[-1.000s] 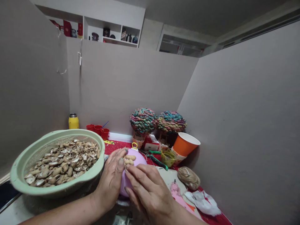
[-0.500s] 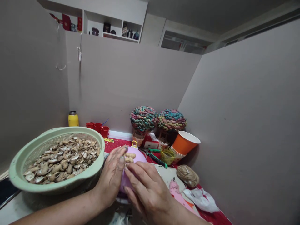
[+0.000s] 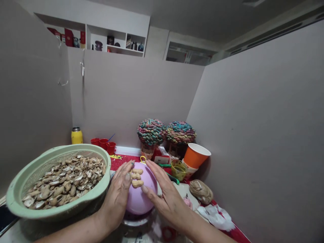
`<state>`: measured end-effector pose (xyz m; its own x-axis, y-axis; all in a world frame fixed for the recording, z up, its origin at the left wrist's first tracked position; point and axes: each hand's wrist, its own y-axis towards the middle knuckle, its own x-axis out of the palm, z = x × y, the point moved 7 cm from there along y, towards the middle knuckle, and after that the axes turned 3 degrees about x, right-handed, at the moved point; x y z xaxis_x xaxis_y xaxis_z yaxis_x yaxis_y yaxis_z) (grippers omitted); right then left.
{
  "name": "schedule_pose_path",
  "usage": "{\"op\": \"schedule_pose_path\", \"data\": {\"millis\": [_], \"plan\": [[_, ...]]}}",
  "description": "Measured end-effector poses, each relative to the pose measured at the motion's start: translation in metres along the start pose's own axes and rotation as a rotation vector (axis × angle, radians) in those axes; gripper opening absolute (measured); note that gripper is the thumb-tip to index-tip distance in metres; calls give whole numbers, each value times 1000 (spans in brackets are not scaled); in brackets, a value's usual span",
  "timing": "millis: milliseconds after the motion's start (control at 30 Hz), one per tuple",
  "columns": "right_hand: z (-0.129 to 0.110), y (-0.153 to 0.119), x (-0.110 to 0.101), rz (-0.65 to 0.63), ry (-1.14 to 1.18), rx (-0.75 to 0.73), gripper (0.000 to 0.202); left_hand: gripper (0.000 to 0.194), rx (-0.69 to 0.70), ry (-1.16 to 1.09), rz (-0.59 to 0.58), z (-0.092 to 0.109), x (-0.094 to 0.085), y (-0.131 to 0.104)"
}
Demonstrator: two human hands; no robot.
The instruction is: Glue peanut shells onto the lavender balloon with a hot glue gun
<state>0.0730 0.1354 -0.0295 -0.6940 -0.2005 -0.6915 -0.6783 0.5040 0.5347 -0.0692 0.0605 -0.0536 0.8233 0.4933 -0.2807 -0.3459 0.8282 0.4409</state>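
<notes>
Grey partition (image 3: 136, 87) behind, three peanuts (image 3: 136, 176) on a lilac ball (image 3: 140, 200), between hands (image 3: 116, 195) spread apart.

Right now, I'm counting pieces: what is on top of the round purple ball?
On the purple ball are three tan peanut shells and, at its far end, a yellow ring; what the left hand covers cannot be seen.

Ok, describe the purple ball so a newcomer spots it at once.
Find the green colander of peanut shells at lower left. To its right, between the left hand and the right hand, is a smooth purple ball with a yellow ring at its top. Three peanuts lined up on its face set it apart from the two multicoloured bumpy domes behind.
</notes>
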Motion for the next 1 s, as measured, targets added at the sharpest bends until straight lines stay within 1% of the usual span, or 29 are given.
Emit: {"op": "schedule_pose_path", "data": {"millis": [233,433,533,600,667,733,800,900,1000], "plan": [[4,5,8,-29,104,73,59,62,0,-10,11,-5,1,0],[3,8,11,-16,127,78,60,63,-13,-18,24,-11,1,0],[3,9,10,-16,165,102,62,61,-9,18,24,-11,-1,3],[6,10,8,-8,234,142,61,61,6,59,27,-8,-3,5],[15,12,3,38,328,212,57,65,17,84,32,-5,-4,8],[32,12,-2,110,410,319,53,69,19,101,42,-3,-5,11],[52,10,-2,154,456,430,49,74,21,133,53,-2,-5,12],[76,4,9,130,498,563,41,82,36,189,59,-1,-6,12],[88,-6,30,44,587,677,37,83,64,227,51,2,-6,10]]}}
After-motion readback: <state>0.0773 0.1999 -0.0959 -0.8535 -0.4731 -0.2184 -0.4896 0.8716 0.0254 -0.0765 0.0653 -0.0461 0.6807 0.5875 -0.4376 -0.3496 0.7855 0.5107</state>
